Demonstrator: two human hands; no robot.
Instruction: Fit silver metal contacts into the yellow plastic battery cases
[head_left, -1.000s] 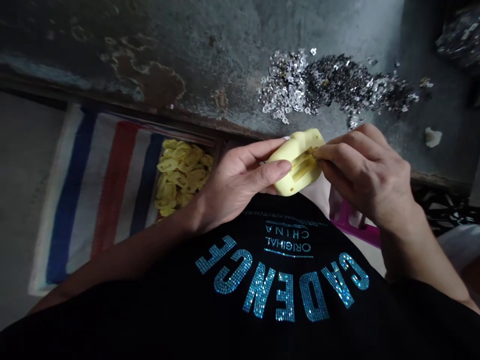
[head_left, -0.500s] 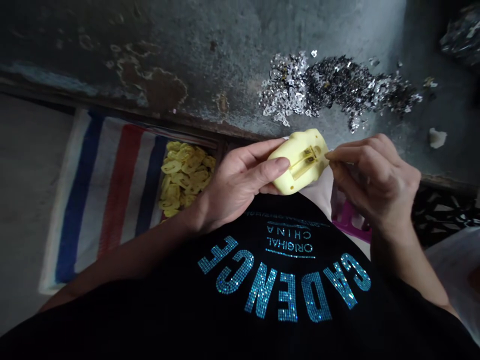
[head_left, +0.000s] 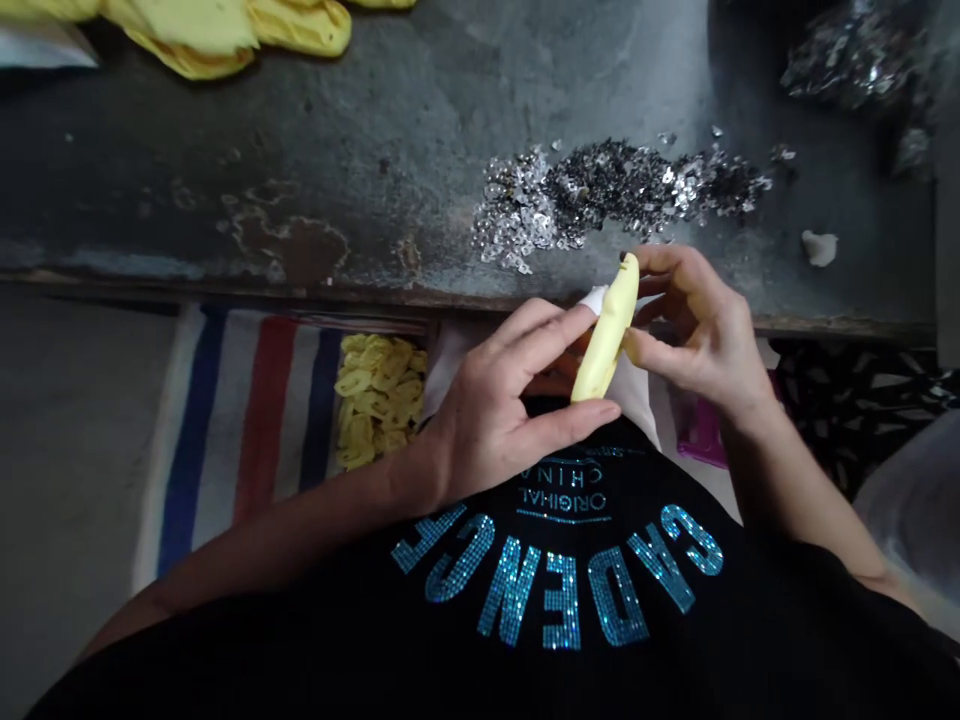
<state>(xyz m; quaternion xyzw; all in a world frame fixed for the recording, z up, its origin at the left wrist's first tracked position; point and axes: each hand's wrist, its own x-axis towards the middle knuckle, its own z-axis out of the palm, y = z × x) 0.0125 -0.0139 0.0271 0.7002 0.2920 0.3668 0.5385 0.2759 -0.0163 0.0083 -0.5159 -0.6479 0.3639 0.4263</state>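
A pale yellow plastic part (head_left: 609, 330) is held on edge between my two hands, near the front edge of the dark bench (head_left: 420, 130). My left hand (head_left: 517, 390) grips it from the left, thumb at its lower end and fingers along its side; one fingertip has a white wrap. My right hand (head_left: 690, 325) holds its right side, with a finger at the upper end and the thumb lower down. A small dark bit shows at the upper tip. Behind the part lies a pile of small shiny metal pieces (head_left: 600, 195). The part's broad faces are mostly out of sight.
Yellow parts (head_left: 379, 395) fill a container below the bench, beside a striped sheet (head_left: 262, 410). More yellow pieces (head_left: 300, 25) lie at the top left. A bag of metal pieces (head_left: 847, 60) and a white lump (head_left: 819, 247) are on the right. A magenta object (head_left: 703, 435) sits below my right forearm.
The yellow part has been turned from face-up to on edge. My right hand has moved left and now grasps it with spread fingers. The view has shifted, showing more of the bench.
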